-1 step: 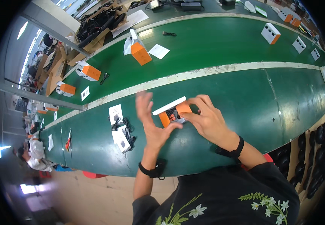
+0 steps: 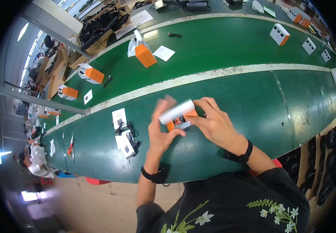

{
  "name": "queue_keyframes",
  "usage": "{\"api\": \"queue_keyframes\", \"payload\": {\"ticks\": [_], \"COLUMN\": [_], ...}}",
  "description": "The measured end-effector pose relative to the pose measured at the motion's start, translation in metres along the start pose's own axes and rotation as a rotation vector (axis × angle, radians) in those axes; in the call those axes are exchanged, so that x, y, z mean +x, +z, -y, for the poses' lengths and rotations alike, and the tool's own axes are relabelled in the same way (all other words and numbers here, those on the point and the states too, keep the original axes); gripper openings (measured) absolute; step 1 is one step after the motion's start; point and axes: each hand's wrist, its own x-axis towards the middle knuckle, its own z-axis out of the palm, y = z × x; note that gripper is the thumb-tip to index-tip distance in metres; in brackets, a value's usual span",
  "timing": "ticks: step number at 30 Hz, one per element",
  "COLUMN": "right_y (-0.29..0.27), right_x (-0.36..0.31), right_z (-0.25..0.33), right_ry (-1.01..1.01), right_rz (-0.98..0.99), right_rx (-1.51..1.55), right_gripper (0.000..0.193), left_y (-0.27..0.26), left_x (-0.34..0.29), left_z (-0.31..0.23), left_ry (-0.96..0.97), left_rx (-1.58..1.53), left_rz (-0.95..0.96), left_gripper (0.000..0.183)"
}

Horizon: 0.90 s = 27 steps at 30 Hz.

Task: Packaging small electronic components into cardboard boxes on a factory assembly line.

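Note:
In front of me is a small orange and white cardboard box [image 2: 180, 118], tilted, its opening partly covered by a white flap [image 2: 177, 111]. Inside the gap, dark and orange items and some clear plastic show; what they are I cannot make out. My right hand [image 2: 213, 121] pinches the box's right side between thumb and fingers. At the box's left edge is my left hand [image 2: 161, 128], thumb spread from the fingers. Those fingers are smeared by motion against the flap; whether they touch it is unclear. Printed leaflets [image 2: 119, 116] and coiled black cables [image 2: 133, 139] lie to the left.
Red-handled scissors [image 2: 71, 147] lie farther left on the green table [image 2: 249, 101]. Beyond a pale rail [image 2: 214, 74], a green belt [image 2: 214, 42] carries orange and white boxes [image 2: 146, 55], cables and leaflets. A person [image 2: 38, 159] sits at the far left.
The white flap has swung down over the box's opening, hiding more of its contents. My left hand has moved right, closer to the flap. My right hand has stayed in place.

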Motion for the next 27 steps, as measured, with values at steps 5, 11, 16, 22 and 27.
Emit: {"api": "queue_keyframes", "payload": {"ticks": [5, 11, 16, 22, 27], "right_y": [0.007, 0.016, 0.02, 0.035, 0.035], "right_x": [-0.013, -0.011, 0.01, 0.012, 0.004], "right_z": [-0.011, -0.027, -0.031, -0.028, -0.023], "right_ry": [-0.019, 0.034, -0.185, -0.318, -0.298], "right_rz": [0.081, -0.111, -0.007, -0.086, -0.03], "right_rx": [0.158, 0.456, 0.205, 0.076, 0.059], "right_gripper": [0.023, 0.039, 0.038, 0.035, 0.035], "left_y": [-0.023, -0.029, -0.036, -0.042, -0.056], "left_x": [0.014, 0.016, 0.019, 0.02, 0.016], "left_z": [0.004, 0.006, -0.001, -0.001, -0.001], "left_ry": [0.496, 0.522, 0.441, 0.381, 0.479], "left_rx": [0.254, 0.373, 0.338, 0.281, 0.332], "left_rz": [0.304, 0.284, 0.266, 0.249, 0.355], "left_gripper": [0.079, 0.055, 0.041, 0.038, 0.046]}}
